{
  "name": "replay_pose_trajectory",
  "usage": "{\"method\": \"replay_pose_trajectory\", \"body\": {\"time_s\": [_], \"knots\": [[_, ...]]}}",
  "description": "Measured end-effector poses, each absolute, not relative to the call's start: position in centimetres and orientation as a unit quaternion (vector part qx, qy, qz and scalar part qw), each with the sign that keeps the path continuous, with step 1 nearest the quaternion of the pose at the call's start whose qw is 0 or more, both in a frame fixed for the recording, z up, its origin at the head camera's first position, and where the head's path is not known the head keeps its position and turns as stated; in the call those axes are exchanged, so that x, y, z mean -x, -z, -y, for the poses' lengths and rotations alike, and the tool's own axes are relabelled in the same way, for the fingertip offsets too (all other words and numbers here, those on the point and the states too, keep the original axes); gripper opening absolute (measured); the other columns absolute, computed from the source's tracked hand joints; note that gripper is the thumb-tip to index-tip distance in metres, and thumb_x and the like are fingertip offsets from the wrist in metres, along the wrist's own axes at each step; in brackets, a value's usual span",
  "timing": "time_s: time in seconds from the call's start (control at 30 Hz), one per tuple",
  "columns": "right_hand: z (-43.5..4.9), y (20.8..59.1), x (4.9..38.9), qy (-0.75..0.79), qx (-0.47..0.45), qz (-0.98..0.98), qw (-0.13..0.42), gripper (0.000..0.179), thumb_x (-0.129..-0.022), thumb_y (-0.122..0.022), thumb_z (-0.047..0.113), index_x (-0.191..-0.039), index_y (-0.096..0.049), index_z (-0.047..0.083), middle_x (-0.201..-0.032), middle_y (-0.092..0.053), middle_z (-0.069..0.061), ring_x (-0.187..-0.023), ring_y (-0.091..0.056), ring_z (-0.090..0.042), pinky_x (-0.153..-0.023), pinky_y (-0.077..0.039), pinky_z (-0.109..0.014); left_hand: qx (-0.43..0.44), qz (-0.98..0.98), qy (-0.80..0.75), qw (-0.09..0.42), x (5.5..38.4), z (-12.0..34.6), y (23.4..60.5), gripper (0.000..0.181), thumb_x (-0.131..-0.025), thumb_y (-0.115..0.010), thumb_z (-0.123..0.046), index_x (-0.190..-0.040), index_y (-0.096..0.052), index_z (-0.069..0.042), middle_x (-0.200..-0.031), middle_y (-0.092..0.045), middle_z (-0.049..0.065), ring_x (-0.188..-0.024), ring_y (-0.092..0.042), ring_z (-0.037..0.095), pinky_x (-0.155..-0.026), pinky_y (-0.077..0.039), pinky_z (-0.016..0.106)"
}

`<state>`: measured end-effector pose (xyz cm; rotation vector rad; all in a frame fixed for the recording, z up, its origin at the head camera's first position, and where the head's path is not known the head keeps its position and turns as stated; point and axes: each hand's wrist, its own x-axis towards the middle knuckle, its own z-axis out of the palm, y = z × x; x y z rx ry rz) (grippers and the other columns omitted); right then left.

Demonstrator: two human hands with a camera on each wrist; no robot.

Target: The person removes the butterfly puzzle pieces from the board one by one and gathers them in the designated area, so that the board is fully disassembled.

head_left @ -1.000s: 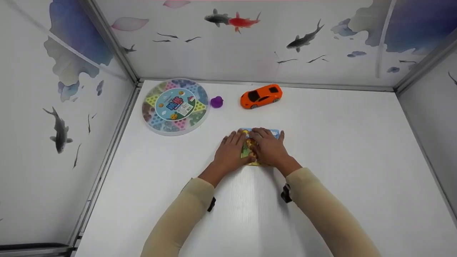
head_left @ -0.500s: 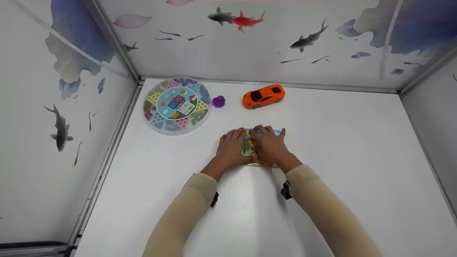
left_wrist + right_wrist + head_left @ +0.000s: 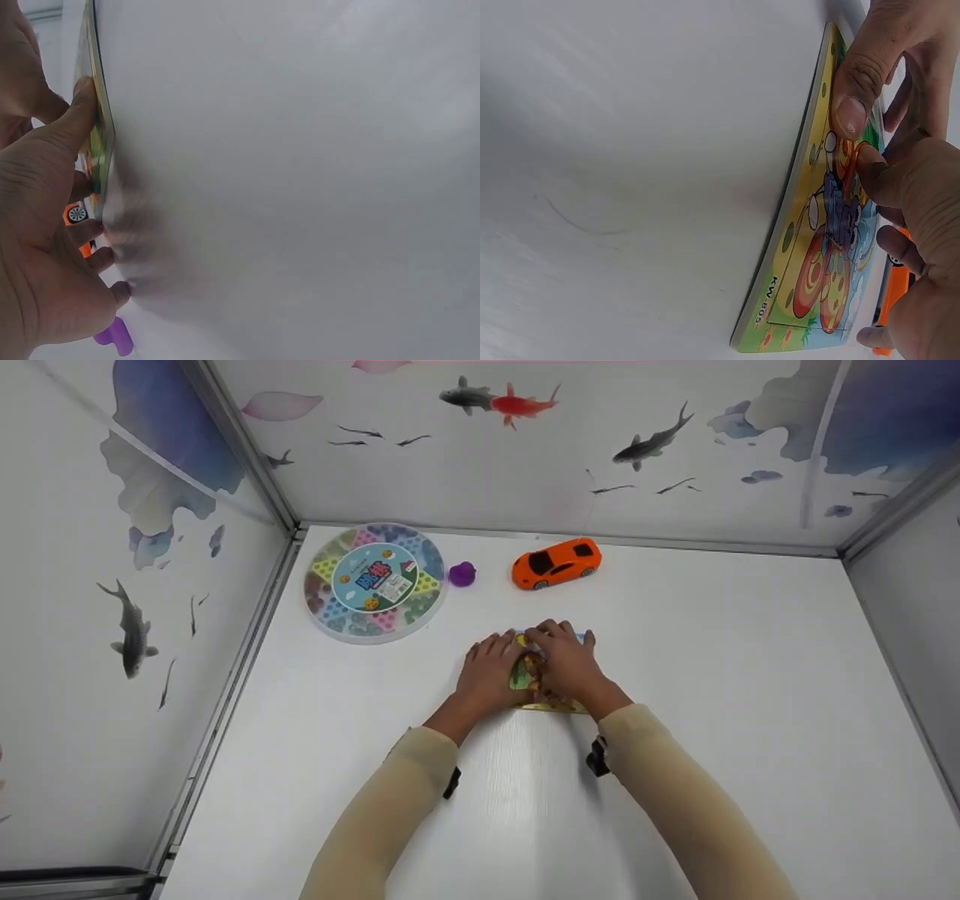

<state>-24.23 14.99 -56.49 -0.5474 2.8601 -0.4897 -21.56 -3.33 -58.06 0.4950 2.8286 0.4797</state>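
Observation:
A colourful picture puzzle (image 3: 808, 259) printed with a butterfly and the mark KW-805 lies on the table under both hands. My left hand (image 3: 491, 671) is along the puzzle's left side, its thumb on the top face and its other fingers straight down by the edge. Over the right part bends my right hand (image 3: 574, 664), fingers spread toward the far edge. In the right wrist view, its thumb tip meets a red-rimmed puzzle piece (image 3: 849, 171) that looks slightly tilted, close to the left thumb. The index fingertip behind the piece is hidden.
A round Chinese checkers set (image 3: 375, 583) sits at the table's back left. Beside it is a small purple toy (image 3: 463, 574), and farther right an orange toy car (image 3: 556, 564). Walls with fish pictures enclose the white table (image 3: 720, 675) at the back and sides.
My left thumb has tucked in closer to the right hand, and the right fingers have bent more over the puzzle. The view has shifted slightly; the other things stay put.

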Motion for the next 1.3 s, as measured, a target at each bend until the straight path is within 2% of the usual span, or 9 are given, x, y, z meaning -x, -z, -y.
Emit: {"method": "replay_pose_trajectory", "body": {"time_s": [0.3,0.53,0.77,1.07,1.3], "knots": [[-14.9,56.7,24.4,0.168,0.182,-0.963,0.105,0.086,-0.083,-0.096,0.012,-0.159,-0.057,0.019,-0.155,-0.056,-0.011,-0.144,-0.046,-0.040,-0.121,-0.029,-0.087,-0.174,-0.964,-0.165,0.113,21.4,3.2,58.2,0.098,-0.096,-0.078,-0.065,-0.172,-0.038,-0.017,-0.183,-0.030,0.006,-0.169,-0.029,0.033,-0.138,-0.027,0.057],[-15.0,56.7,24.6,0.160,0.186,-0.965,0.095,0.081,-0.087,-0.091,0.008,-0.160,-0.056,0.018,-0.154,-0.056,-0.011,-0.138,-0.047,-0.040,-0.114,-0.037,-0.084,-0.176,-0.964,-0.158,0.118,21.5,3.1,58.4,0.098,-0.097,-0.077,-0.067,-0.171,-0.038,-0.016,-0.184,-0.028,0.007,-0.169,-0.028,0.033,-0.138,-0.027,0.058],[-14.8,56.8,24.9,0.173,0.181,-0.963,0.096,0.073,-0.092,-0.084,0.004,-0.159,-0.057,0.018,-0.155,-0.054,-0.011,-0.136,-0.045,-0.040,-0.111,-0.040,-0.083,-0.177,-0.966,-0.156,0.109,21.6,3.3,58.5,0.099,-0.096,-0.078,-0.067,-0.172,-0.038,-0.017,-0.183,-0.030,0.007,-0.168,-0.030,0.033,-0.136,-0.030,0.059],[-14.9,56.7,25.1,0.196,0.181,-0.958,0.100,0.061,-0.099,-0.079,0.006,-0.156,-0.060,0.015,-0.154,-0.054,-0.013,-0.139,-0.048,-0.041,-0.110,-0.042,-0.079,-0.169,-0.965,-0.157,0.128,21.9,3.2,58.4,0.103,-0.095,-0.077,-0.069,-0.174,-0.033,-0.019,-0.184,-0.027,0.005,-0.169,-0.027,0.032,-0.138,-0.026,0.058],[-15.1,56.8,25.4,0.216,0.186,-0.952,0.114,0.066,-0.094,-0.081,0.003,-0.156,-0.060,0.014,-0.154,-0.052,-0.014,-0.140,-0.049,-0.039,-0.113,-0.044,-0.074,-0.170,-0.965,-0.157,0.119,21.8,3.3,57.9,0.102,-0.095,-0.077,-0.071,-0.172,-0.038,-0.017,-0.184,-0.028,0.005,-0.169,-0.029,0.032,-0.138,-0.028,0.057]]}}
